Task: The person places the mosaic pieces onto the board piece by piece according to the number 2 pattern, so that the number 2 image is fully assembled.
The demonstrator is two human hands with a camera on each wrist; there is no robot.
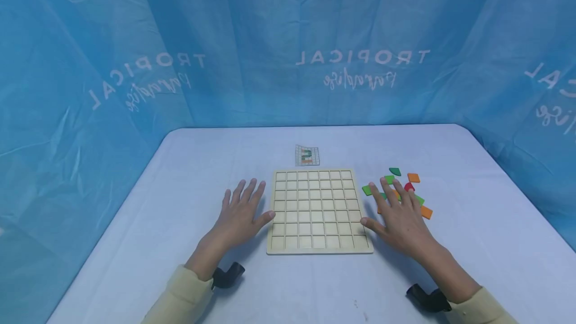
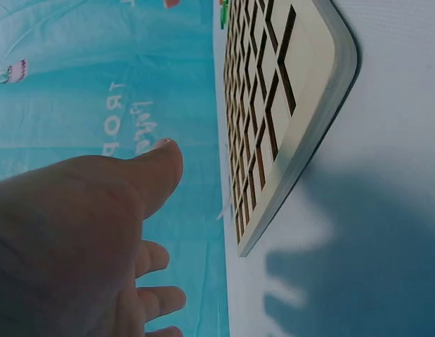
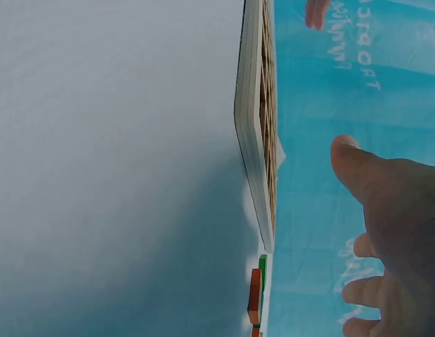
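A pale wooden grid board (image 1: 316, 252) with square recesses lies flat in the middle of the table. My left hand (image 1: 240, 219) hovers beside its left edge, fingers spread and thumb over the rim in the head view. On the other side, my right hand (image 1: 402, 221) is held above the table with fingers spread, partly covering a scatter of flat coloured pieces. Among these are an orange square (image 1: 413, 178), a dark green leaf-shaped piece (image 1: 395, 171), a light green piece (image 1: 367, 190) and a red piece (image 1: 409, 186). Neither hand holds anything.
Behind the board lies a small card (image 1: 307, 155) printed with a grid and a coloured pattern. A white cloth covers the table (image 1: 202, 164). Blue printed curtains (image 1: 288, 39) hang around its back and sides. Black wrist devices (image 1: 228, 275) sit below both wrists.
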